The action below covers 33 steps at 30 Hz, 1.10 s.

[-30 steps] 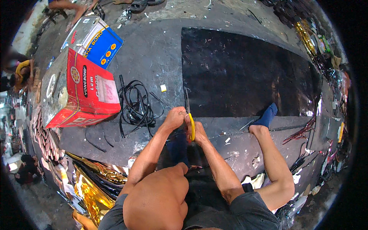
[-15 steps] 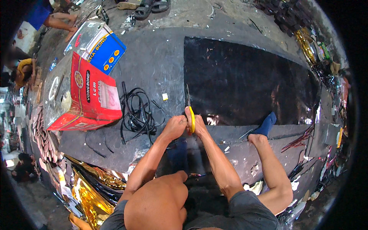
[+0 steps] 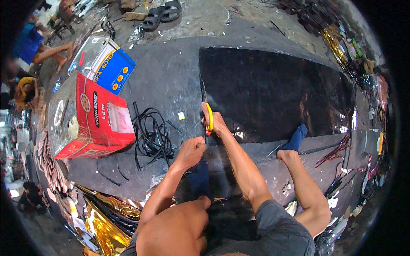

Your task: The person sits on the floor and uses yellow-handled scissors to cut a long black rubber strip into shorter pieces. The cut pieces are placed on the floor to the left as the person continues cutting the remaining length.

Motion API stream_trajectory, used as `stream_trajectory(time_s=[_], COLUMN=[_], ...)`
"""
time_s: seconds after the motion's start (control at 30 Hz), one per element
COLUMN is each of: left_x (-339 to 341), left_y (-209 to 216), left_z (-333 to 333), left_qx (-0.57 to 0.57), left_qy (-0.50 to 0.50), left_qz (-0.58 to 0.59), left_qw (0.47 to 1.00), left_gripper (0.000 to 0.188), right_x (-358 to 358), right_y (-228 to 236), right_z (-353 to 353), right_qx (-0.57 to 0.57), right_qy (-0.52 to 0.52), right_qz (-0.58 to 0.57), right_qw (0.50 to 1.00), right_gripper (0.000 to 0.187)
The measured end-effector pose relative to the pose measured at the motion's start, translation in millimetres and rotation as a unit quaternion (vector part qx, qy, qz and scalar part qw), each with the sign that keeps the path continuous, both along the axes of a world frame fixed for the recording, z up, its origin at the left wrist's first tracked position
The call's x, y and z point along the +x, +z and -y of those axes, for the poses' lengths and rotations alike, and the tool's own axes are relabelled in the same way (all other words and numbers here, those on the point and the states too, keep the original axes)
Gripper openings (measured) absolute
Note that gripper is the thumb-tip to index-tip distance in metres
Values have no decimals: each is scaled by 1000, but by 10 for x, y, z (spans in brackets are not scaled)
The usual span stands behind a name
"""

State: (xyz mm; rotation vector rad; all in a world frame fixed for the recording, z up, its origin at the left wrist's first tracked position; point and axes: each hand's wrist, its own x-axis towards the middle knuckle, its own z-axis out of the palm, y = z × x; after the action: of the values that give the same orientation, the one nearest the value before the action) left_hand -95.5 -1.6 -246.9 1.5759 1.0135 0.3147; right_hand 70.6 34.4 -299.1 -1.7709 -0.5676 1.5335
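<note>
One-handed grip on yellow scissors [image 3: 210, 115], right hand [image 3: 216, 123]; black sheet [image 3: 273, 89] just rightward; left hand [image 3: 191, 152] with fingers pressed together, contents unclear.

Bare forearms [image 3: 241, 160], dark grey shorts [image 3: 284, 228], bare knees [image 3: 168, 228] and short navy-blue socks [image 3: 294, 138].

tins [image 3: 107, 115] left | coil [image 3: 156, 143] between | sheet [image 3: 273, 91] right | scissors [image 3: 210, 117] on its left
</note>
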Motion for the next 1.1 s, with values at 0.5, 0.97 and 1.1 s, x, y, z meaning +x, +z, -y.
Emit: stream_trajectory(time_s=[0.5, 0.97, 1.1], left_x=[-82, -215, -228], left_y=[530, 895, 1032], left_z=[-35, 38, -12], left_qx=[-16, -19, -32], left_qy=[6, 0, 15], left_qz=[-41, -30, -50], left_qw=[999, 999, 998], left_gripper=[16, 14, 13], right_x=[311, 502, 587], right_y=[-185, -26, -125], right_z=[-884, -1569, -1743], right_qx=[14, 66, 62], right_qy=[-7, -12, -31], right_qz=[21, 35, 16], right_qw=[1000, 997, 997], right_gripper=[85, 87, 83])
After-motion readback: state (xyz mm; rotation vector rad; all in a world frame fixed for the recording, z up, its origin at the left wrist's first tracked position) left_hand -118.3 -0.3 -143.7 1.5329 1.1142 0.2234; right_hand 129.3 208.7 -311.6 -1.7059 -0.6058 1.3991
